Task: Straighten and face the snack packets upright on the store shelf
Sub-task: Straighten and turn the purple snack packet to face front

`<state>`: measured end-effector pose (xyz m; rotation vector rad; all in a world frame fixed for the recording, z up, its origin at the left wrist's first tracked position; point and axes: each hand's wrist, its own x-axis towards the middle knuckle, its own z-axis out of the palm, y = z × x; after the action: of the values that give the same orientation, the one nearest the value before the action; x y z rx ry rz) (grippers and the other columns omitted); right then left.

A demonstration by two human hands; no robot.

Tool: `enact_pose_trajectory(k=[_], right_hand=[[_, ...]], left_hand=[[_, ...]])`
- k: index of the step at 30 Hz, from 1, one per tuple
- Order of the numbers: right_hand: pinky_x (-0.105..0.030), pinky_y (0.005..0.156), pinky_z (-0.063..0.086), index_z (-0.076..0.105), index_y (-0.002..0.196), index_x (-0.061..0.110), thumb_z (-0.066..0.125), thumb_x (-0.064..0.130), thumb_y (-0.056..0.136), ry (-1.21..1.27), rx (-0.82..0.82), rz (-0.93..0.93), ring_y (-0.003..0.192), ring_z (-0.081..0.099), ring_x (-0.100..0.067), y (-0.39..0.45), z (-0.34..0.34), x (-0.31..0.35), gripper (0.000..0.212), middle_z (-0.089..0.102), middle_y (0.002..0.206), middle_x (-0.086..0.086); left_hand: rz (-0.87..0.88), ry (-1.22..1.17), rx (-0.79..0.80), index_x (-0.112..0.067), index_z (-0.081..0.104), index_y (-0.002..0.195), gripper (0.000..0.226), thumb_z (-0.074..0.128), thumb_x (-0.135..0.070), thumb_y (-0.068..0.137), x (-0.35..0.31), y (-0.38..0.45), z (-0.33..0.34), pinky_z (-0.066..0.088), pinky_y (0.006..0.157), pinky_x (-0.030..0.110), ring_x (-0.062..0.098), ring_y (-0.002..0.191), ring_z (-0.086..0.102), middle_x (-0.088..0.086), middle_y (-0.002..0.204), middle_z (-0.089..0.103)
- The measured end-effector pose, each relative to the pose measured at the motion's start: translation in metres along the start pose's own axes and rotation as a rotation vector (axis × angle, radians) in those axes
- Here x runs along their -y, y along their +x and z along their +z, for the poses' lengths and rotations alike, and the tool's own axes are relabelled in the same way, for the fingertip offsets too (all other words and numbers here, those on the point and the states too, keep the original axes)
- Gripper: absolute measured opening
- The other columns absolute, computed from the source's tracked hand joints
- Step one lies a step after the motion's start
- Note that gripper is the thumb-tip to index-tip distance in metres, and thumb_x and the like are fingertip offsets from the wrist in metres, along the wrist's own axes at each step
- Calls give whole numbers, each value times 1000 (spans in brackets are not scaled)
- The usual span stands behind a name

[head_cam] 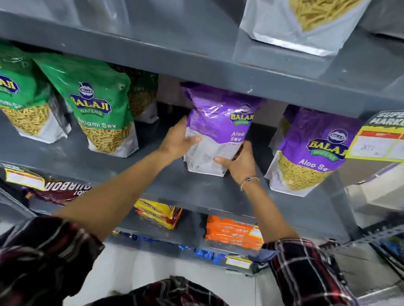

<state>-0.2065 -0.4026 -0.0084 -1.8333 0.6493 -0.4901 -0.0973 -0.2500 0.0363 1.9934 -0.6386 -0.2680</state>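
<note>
A purple Aloo Sev packet [221,119] stands on the grey middle shelf [128,167], turned partly sideways so its side panel faces me. My left hand [178,141] grips its left edge and my right hand [239,162] grips its lower right corner. A second purple Aloo Sev packet [312,150] stands upright to the right, front facing out. Two green Ratlami Sev packets [100,108] [13,96] stand at the left, leaning slightly, with another green packet [143,98] behind them.
Silver pouches of sev [299,18] stand on the shelf above. A yellow price tag [396,139] hangs from that shelf's edge at the right. Biscuit packs, yellow [157,212], orange [233,233] and maroon [65,190], lie on the lower shelf. Cartons sit to the right.
</note>
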Motion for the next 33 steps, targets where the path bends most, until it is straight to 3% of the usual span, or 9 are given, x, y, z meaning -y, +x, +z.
enact_pose_trajectory(k=[4, 8, 12, 14, 17, 21, 24, 26, 33], right_hand=[[-41, 90, 51, 37, 101, 20, 88, 14, 55, -48, -74, -11, 101, 60, -25, -3, 3, -13, 69, 62, 111, -12], [-41, 93, 50, 29, 113, 15, 85, 13, 61, -67, 112, -3, 110, 57, -25, 2, -3, -18, 76, 56, 121, -9], [-25, 85, 53, 28, 126, 10, 75, -4, 69, 40, 307, 61, 120, 52, -26, 6, -11, -27, 75, 51, 128, -6], [-26, 84, 53, 34, 118, 13, 71, -9, 71, 97, 262, 79, 118, 54, -28, 2, -8, -29, 64, 53, 124, -9], [-43, 96, 50, 33, 107, 12, 73, -4, 72, 80, 172, 73, 114, 56, -31, -10, 2, -33, 56, 55, 118, -16], [-14, 83, 51, 31, 101, 10, 68, -4, 76, 32, 106, 7, 98, 57, -19, -38, 13, -34, 47, 56, 102, -6], [-28, 99, 46, 39, 102, 1, 41, -21, 78, 54, 45, -132, 106, 54, -16, -65, 27, -32, 33, 52, 118, -15], [-19, 100, 42, 46, 110, -1, 34, -20, 77, 36, -22, -206, 112, 52, -12, -83, 37, -32, 40, 52, 127, -10], [-33, 97, 48, 64, 95, 9, 46, -12, 83, -62, 6, -95, 104, 64, -21, -88, 23, -41, 31, 68, 106, -2]], left_hand=[[18, 3, 27, -2, 48, 127, 48, 65, -7, 83, 3, 1, 5, 43, 103, 38, 28, 118, 58, 15, 124, 63], [-40, 27, 20, -4, 50, 120, 41, 64, -9, 82, 9, -1, 2, 45, 99, 44, 32, 112, 60, 15, 118, 66], [-118, -34, -163, -12, 48, 90, 12, 59, -11, 84, 18, -36, 16, 44, 69, 15, 29, 90, 64, 6, 95, 63], [-27, -1, -56, -13, 55, 90, 6, 58, -9, 86, 20, -60, 31, 39, 66, 11, 25, 89, 66, 5, 94, 67], [68, -3, 116, -8, 55, 111, 28, 61, -6, 84, 22, -79, 47, 42, 81, 13, 26, 105, 60, 11, 118, 60], [71, -15, 101, -1, 42, 127, 54, 68, -10, 81, 25, -81, 48, 39, 99, 27, 27, 122, 46, 18, 132, 40], [17, -89, 48, 1, 31, 131, 74, 76, -19, 76, 26, -80, 48, 37, 103, 26, 25, 127, 40, 19, 131, 32], [-28, -136, 33, -1, 23, 134, 89, 81, -27, 71, 24, -77, 50, 39, 106, 31, 21, 130, 37, 14, 131, 28], [-101, -216, -54, -18, 41, 120, 66, 79, -38, 69, 36, -51, 33, 45, 73, 13, 13, 97, 59, -5, 111, 59]])
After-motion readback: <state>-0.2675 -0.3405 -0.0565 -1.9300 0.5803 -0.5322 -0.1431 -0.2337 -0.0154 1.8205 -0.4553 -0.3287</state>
